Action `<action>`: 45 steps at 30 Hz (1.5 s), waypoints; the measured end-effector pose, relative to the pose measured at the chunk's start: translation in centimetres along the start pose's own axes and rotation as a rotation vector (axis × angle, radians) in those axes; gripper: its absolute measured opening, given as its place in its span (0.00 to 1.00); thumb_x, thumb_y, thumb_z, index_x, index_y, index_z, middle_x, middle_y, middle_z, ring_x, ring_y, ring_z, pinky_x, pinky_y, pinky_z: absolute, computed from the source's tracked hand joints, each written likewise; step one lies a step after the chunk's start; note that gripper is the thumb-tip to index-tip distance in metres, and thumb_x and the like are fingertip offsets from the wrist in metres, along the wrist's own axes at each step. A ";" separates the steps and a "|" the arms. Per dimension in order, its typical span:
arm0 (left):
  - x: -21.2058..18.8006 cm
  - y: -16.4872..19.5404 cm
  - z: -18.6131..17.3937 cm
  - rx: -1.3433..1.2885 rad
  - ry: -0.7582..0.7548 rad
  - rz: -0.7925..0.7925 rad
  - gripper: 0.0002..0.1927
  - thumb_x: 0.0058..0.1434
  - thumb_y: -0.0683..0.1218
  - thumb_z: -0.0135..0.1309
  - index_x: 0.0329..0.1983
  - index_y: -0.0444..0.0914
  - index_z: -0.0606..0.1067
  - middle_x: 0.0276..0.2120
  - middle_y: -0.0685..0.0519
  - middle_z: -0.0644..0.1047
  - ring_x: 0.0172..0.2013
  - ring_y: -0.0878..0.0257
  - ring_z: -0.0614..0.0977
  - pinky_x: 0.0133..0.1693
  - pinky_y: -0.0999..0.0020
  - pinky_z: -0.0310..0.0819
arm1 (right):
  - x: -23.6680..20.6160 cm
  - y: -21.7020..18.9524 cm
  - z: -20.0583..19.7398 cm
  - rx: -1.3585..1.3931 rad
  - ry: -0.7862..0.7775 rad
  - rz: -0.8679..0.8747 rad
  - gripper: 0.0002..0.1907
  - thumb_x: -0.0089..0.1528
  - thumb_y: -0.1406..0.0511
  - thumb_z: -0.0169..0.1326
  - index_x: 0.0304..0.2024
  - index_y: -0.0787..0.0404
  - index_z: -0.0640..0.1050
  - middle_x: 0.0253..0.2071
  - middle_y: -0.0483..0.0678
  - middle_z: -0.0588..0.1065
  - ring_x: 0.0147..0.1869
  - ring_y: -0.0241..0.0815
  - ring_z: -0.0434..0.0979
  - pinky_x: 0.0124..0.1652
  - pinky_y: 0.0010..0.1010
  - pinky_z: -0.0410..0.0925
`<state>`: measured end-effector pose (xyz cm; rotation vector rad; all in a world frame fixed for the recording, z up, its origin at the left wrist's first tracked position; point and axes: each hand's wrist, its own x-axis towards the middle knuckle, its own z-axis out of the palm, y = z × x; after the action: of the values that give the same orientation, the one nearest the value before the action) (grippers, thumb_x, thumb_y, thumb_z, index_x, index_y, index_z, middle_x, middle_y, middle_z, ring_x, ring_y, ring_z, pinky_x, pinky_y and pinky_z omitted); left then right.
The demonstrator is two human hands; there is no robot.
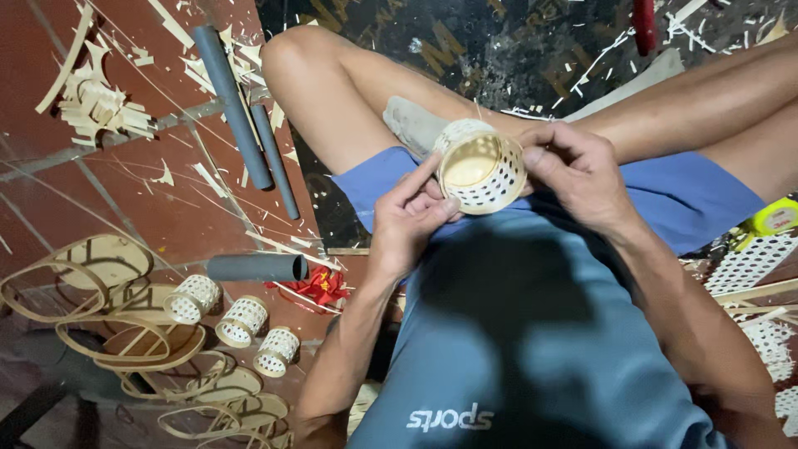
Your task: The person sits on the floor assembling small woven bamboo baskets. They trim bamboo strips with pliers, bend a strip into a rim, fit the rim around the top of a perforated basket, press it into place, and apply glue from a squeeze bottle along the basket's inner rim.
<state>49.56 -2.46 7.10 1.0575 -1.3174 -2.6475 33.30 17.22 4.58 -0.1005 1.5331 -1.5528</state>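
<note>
Both hands close on one small woven bamboo cup (482, 166) held over the lap: left hand (411, 218) pinching its near rim, right hand (578, 170) gripping its far side. Three similar cups (237, 320) lie on the floor (beside three grey pipes (237, 104)). A yellow-green tape roll (775, 218) is cut off at the edge.

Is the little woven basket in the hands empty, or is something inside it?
Empty. The woven basket, held between the left hand and right hand, is tipped toward the camera, showing only its bare inside.
</note>
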 end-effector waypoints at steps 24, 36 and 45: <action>20.9 0.6 0.3 0.180 0.041 -0.017 0.17 0.63 0.34 0.57 0.54 0.21 0.74 0.35 0.44 0.81 0.30 0.62 0.82 0.33 0.70 0.81 | 13.3 -2.2 -4.4 -0.052 0.218 -0.174 0.15 0.67 0.67 0.56 0.54 0.67 0.80 0.40 0.41 0.80 0.39 0.27 0.78 0.36 0.21 0.73; 22.5 -0.2 -0.1 0.142 0.057 0.043 0.19 0.62 0.36 0.59 0.57 0.26 0.75 0.34 0.51 0.79 0.32 0.67 0.82 0.36 0.71 0.83 | 14.2 0.1 -3.7 -0.025 0.338 -0.220 0.13 0.65 0.72 0.61 0.50 0.71 0.76 0.34 0.42 0.73 0.34 0.29 0.75 0.35 0.24 0.76; 23.1 -0.7 -0.8 0.127 -0.003 0.048 0.17 0.62 0.35 0.59 0.55 0.27 0.74 0.31 0.51 0.79 0.30 0.66 0.82 0.34 0.71 0.83 | 15.0 0.4 -4.0 0.032 0.280 -0.187 0.12 0.64 0.73 0.60 0.47 0.68 0.72 0.33 0.43 0.73 0.34 0.29 0.76 0.35 0.25 0.77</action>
<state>32.31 -9.13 -6.82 1.0213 -1.5097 -2.5617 22.43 10.82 -4.42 -0.0078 1.7553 -1.7988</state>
